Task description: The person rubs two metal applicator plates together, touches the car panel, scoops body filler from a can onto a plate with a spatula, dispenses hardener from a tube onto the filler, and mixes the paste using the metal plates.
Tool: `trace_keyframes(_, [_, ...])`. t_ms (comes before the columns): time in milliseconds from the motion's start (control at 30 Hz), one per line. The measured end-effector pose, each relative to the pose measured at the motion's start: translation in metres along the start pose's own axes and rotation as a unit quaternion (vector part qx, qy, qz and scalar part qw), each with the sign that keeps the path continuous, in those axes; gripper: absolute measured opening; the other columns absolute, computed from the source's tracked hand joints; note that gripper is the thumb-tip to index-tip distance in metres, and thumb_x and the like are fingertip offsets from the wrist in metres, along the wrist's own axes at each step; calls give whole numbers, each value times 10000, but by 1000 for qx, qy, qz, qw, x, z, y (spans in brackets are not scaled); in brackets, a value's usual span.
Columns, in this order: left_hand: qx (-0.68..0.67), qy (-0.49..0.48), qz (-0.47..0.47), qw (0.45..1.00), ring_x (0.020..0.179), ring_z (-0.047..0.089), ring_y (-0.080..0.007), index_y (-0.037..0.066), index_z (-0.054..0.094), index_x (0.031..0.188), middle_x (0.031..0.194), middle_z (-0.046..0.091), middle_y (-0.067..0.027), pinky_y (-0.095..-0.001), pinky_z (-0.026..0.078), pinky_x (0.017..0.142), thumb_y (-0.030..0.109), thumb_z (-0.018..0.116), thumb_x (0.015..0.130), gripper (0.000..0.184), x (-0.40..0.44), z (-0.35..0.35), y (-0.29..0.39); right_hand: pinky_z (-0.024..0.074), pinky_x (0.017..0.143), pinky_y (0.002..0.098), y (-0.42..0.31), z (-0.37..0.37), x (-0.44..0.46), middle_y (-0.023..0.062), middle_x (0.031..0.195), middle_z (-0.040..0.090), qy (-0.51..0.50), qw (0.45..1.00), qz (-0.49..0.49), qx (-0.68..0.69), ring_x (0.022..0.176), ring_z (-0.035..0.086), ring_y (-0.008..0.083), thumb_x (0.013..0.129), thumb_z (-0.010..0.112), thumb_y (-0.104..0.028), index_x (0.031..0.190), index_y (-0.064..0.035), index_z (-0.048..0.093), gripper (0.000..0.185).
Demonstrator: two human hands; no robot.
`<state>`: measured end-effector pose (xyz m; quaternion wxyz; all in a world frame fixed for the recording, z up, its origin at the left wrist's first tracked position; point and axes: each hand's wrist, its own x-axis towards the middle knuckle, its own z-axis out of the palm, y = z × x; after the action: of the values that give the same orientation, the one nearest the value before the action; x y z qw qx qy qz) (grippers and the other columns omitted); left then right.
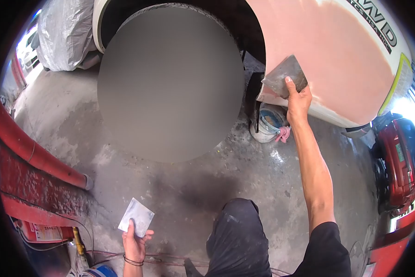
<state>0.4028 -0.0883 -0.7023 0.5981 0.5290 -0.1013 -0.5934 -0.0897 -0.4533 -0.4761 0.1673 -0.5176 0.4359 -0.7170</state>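
My right hand [299,99] grips a thin, flat, smudged grey square plate [281,76] with the thumb on top. It lies over the lower edge of a pink-coated car body panel [327,60], beside the wheel arch; whether it touches is hard to tell. Low on the left, my left hand [134,242] holds a pale, whitish square plate [137,214] between thumb and fingers, away from the car. Whether the plates are spreaders or sheets of another kind I cannot make out.
A round grey blur hides the middle. Below the panel stands a bucket [266,123] with a pink cloth [283,134]. A red pipe [41,152] runs along the left. Cables [161,256] cross the concrete floor [180,184]. A red car [399,161] stands at right.
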Motion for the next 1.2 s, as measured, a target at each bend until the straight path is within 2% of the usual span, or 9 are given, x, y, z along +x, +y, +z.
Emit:
trace_keyframes(400, [28,7,17,999,693,774,-260,6,625,1278,1007,769,-121,-305,620,514,408,585,1111,438,1,6,2,520,974,327,-6,-3,33,81,1184,751,-9,998,-34,-52,1076,677,165,965,796,-113,1215,27,717,297])
trace_keyframes(700, [29,-5,14,999,802,780,-284,-3,618,1301,1113,756,-139,-350,623,555,329,605,1104,387,-9,5,16,524,937,305,-3,-2,26,71,1146,754,1,998,-38,-43,1042,675,146,959,805,-133,1223,27,718,321])
trace_keyframes(833, [54,-28,30,998,1038,726,-209,-23,614,1348,1186,733,-98,-406,630,759,184,689,1051,369,-2,-11,8,525,971,334,-15,9,24,88,1187,733,-24,998,-22,-50,1088,672,168,963,807,-176,1267,36,683,391])
trace_keyframes(933, [190,-29,119,974,1044,696,-196,-51,588,1397,1251,705,-107,-405,598,907,85,703,1015,421,5,-22,1,498,1029,350,-33,58,-24,107,1264,707,-108,994,24,19,1161,647,181,978,799,-209,1350,37,627,478])
trace_keyframes(1000, [289,33,235,927,1126,655,-198,-30,557,1474,1320,670,-136,-384,541,1044,24,691,991,505,-1,-17,8,451,1106,359,-28,90,-73,106,1356,672,-197,976,89,35,1254,607,193,1019,765,-257,1445,18,565,545])
trace_keyframes(1033, [247,1,173,953,1222,624,-218,-5,548,1502,1390,642,-159,-379,493,1108,24,680,991,528,-12,-5,27,460,1098,350,-46,119,-114,68,1345,680,-217,954,157,132,1235,616,172,1064,711,-270,1443,-4,575,482])
trace_keyframes(1100, [280,-25,210,937,1386,551,-245,38,533,1543,1508,590,-188,-381,429,1188,57,681,1003,560,-15,-6,44,502,1061,352,-44,155,-174,47,1394,660,-279,874,308,253,1238,627,146,1116,622,-270,1440,-27,573,408])
trace_keyframes(1133, [364,-20,293,884,1453,509,-251,55,527,1556,1556,567,-195,-389,413,1205,88,692,1015,567,-9,-18,40,509,1075,388,-50,175,-207,66,1405,651,-288,834,360,304,1246,641,192,1119,600,-229,1476,-26,535,416])
trace_keyframes(1200, [303,-70,232,922,1399,548,-223,21,539,1539,1445,640,-133,-364,406,1193,184,756,1009,596,-18,-13,51,511,1087,425,-87,207,-273,83,1386,654,-336,746,441,370,1237,652,239,1104,599,-174,1486,-37,514,415])
